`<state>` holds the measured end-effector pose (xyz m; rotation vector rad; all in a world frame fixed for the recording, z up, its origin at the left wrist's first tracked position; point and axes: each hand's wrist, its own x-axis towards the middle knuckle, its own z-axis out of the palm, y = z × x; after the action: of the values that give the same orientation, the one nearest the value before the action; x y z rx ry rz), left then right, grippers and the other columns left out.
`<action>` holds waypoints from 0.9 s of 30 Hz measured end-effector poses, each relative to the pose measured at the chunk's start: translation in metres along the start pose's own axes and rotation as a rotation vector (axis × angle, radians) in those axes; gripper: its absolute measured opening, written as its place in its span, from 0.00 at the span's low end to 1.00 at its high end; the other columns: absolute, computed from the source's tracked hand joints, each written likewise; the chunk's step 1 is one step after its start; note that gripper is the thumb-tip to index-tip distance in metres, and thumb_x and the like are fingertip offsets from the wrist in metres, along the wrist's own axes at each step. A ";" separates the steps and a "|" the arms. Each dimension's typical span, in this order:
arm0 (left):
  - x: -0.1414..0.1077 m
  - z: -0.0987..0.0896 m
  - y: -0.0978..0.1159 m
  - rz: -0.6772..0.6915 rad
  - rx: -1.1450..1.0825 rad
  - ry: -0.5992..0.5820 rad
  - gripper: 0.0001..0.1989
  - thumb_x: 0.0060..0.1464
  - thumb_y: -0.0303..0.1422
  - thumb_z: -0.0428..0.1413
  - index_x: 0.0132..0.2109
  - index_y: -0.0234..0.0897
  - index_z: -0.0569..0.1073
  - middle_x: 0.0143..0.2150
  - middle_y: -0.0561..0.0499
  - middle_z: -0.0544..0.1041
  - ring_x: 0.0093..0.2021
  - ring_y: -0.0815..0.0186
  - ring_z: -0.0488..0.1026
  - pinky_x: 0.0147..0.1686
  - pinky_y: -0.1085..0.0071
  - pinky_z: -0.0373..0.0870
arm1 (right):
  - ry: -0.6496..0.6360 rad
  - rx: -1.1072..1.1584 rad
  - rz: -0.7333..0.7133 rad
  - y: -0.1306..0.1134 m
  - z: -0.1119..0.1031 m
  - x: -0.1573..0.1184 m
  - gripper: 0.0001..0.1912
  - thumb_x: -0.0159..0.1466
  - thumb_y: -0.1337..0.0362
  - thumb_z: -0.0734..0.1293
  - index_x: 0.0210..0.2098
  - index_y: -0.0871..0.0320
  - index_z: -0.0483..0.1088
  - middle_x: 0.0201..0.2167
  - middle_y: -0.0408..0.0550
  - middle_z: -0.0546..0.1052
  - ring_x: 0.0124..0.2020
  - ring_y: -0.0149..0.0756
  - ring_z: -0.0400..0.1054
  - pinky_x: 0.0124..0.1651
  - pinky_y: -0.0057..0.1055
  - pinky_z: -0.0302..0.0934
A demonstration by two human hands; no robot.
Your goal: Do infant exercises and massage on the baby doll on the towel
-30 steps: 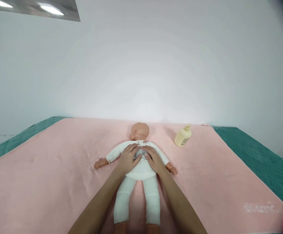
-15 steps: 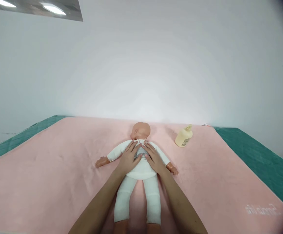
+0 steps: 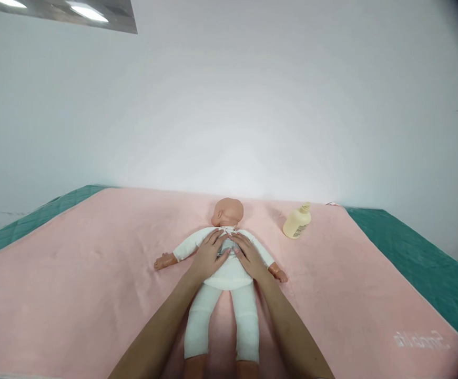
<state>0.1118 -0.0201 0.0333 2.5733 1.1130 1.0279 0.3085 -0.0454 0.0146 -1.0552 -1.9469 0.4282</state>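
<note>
A baby doll (image 3: pixel 229 275) with a white cloth body lies face down, its head turned to the left and its arms spread out. My left hand (image 3: pixel 210 255) rests flat on the left side of its upper back, fingers stretched toward the head. On the right side of the back lies my right hand (image 3: pixel 250 257), also flat with fingers extended. Between the two hands a greyish patch (image 3: pixel 227 244) shows on the doll's back, partly covered by my fingers. The doll's feet are cut off at the bottom of the view.
A pale yellow pump bottle (image 3: pixel 297 221) stands to the right of the doll's head. Beneath everything is a pink blanket (image 3: pixel 74 273), spread over a green quilted cover (image 3: pixel 414 247). A white wall (image 3: pixel 229 105) rises behind the far edge.
Both hands stay flat on the doll's back with barely any shift. The doll and bottle keep their places; the view has moved very slightly.
</note>
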 end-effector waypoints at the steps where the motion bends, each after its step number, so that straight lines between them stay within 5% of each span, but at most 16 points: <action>1: -0.001 0.000 0.000 -0.001 -0.010 0.001 0.20 0.62 0.37 0.51 0.60 0.38 0.68 0.62 0.41 0.69 0.65 0.52 0.62 0.63 0.48 0.62 | 0.009 0.008 0.009 0.000 0.000 -0.002 0.22 0.72 0.56 0.56 0.64 0.48 0.63 0.64 0.47 0.66 0.68 0.40 0.54 0.71 0.48 0.50; 7: -0.011 -0.013 0.005 -0.002 -0.120 0.089 0.16 0.64 0.35 0.48 0.57 0.40 0.71 0.63 0.44 0.68 0.65 0.55 0.62 0.63 0.49 0.62 | 0.138 0.047 0.080 -0.009 -0.005 -0.021 0.22 0.72 0.55 0.56 0.63 0.49 0.64 0.67 0.48 0.62 0.68 0.42 0.54 0.70 0.48 0.52; 14: -0.041 -0.030 0.028 0.154 -0.187 0.201 0.13 0.64 0.31 0.48 0.46 0.41 0.77 0.49 0.47 0.79 0.51 0.60 0.73 0.54 0.53 0.70 | 0.332 0.054 0.052 -0.028 -0.004 -0.049 0.18 0.71 0.58 0.57 0.58 0.49 0.68 0.61 0.52 0.67 0.63 0.44 0.60 0.66 0.48 0.56; 20: -0.069 -0.035 0.047 0.227 -0.355 0.383 0.13 0.63 0.25 0.48 0.43 0.40 0.77 0.39 0.50 0.82 0.41 0.63 0.77 0.41 0.61 0.75 | 0.267 -0.037 -0.151 -0.047 -0.003 -0.084 0.17 0.69 0.64 0.57 0.53 0.49 0.71 0.49 0.51 0.75 0.51 0.45 0.69 0.53 0.49 0.65; 27: -0.070 -0.033 0.052 0.287 -0.420 0.221 0.12 0.60 0.23 0.50 0.40 0.39 0.78 0.37 0.50 0.83 0.39 0.64 0.79 0.39 0.66 0.78 | 0.207 -0.096 -0.221 -0.052 -0.003 -0.090 0.20 0.68 0.66 0.58 0.56 0.46 0.70 0.51 0.49 0.76 0.52 0.45 0.69 0.53 0.51 0.65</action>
<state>0.0867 -0.1092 0.0410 2.3533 0.4932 1.4590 0.3088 -0.1489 0.0017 -0.8935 -1.8862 0.0997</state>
